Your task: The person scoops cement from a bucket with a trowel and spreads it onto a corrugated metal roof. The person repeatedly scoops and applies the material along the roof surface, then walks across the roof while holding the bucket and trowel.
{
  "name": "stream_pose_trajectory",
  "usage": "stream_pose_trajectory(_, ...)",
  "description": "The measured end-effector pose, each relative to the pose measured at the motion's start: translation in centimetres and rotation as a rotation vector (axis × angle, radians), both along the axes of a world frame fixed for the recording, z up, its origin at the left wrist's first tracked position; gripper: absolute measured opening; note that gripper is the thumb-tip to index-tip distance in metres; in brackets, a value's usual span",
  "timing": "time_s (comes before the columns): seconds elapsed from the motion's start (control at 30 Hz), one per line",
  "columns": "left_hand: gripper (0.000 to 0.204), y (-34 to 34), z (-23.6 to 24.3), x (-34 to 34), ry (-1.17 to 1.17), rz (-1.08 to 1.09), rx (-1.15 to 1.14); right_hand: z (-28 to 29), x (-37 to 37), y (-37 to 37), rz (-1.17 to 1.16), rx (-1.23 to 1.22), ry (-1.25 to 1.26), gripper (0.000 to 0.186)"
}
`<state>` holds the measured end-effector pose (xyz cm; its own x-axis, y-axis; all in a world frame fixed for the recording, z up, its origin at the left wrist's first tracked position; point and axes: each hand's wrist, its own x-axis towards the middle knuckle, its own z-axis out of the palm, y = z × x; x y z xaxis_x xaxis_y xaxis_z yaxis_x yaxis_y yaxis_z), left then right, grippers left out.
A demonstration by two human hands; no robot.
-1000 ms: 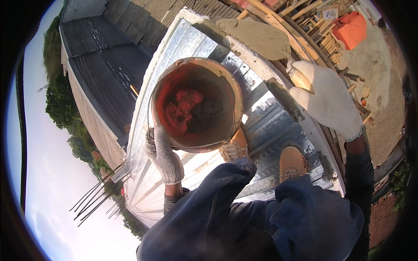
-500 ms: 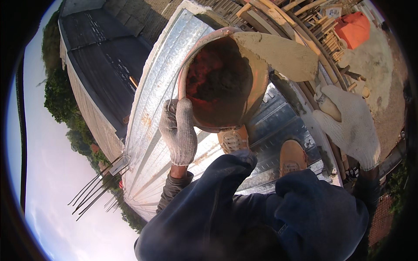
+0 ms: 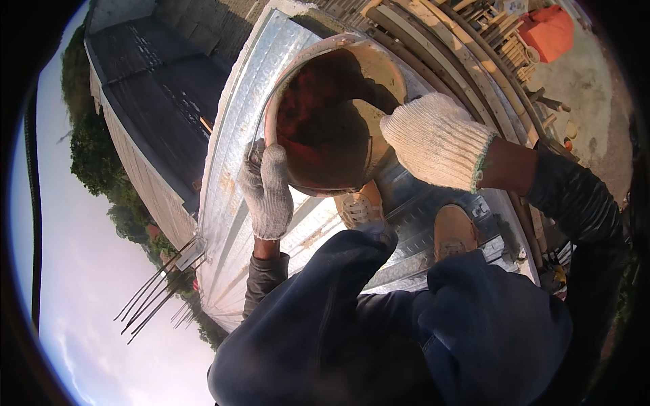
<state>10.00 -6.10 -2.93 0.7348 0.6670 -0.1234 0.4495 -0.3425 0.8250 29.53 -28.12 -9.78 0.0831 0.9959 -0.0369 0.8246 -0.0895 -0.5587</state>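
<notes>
My gloved left hand (image 3: 267, 189) is closed on the rim of a bucket (image 3: 270, 118), which is tilted, with dark reddish material inside. My gloved right hand (image 3: 437, 142) is closed on the trowel's handle at the bucket's right side; the blade is inside the bucket, hard to make out in shadow. Under the bucket lies ribbed galvanized metal sheeting (image 3: 227, 169) with a pale concrete edge. My two tan shoes (image 3: 455, 230) rest on the sheeting below it.
A dark roof (image 3: 152, 88) lies left, with steel rods (image 3: 145, 298) sticking out below it. Curved timber pieces (image 3: 447, 40) run along the right edge. Lower down at the upper right are stacked wood, an orange-red cover (image 3: 545, 34) and pale ground. Trees and sky show far left.
The bucket has moved upward in the view and become tilted. The trowel has gone from outside, laden with grey mortar, into the bucket as my right hand moved left to it.
</notes>
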Motion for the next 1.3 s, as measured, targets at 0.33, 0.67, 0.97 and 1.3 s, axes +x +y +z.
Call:
stream_pose_trajectory(0.33, 0.025, 0.0, 0.1, 0.2, -0.012, 0.028, -0.014, -3.7, -0.8, -4.6, -0.105, 0.389, -0.102, 0.045)
stream_pose_trajectory(0.67, 0.031, -0.1, -0.2, 0.0, -0.031, 0.035, -0.021, -1.3, 0.1, 0.4, -0.035, 0.085, 0.090, 0.020)
stream_pose_trajectory(0.97, 0.023, 0.9, -1.3, -1.4, -0.125, 0.219, -0.024, -0.7, 1.2, -2.4, 0.000, -0.107, 0.548, 0.032)
stream_pose_trajectory(1.3, 0.022, 3.7, 2.1, -6.4, -0.249, 0.496, -0.201, 3.8, 2.4, -5.9, -0.622, 0.039, 0.615, 0.050)
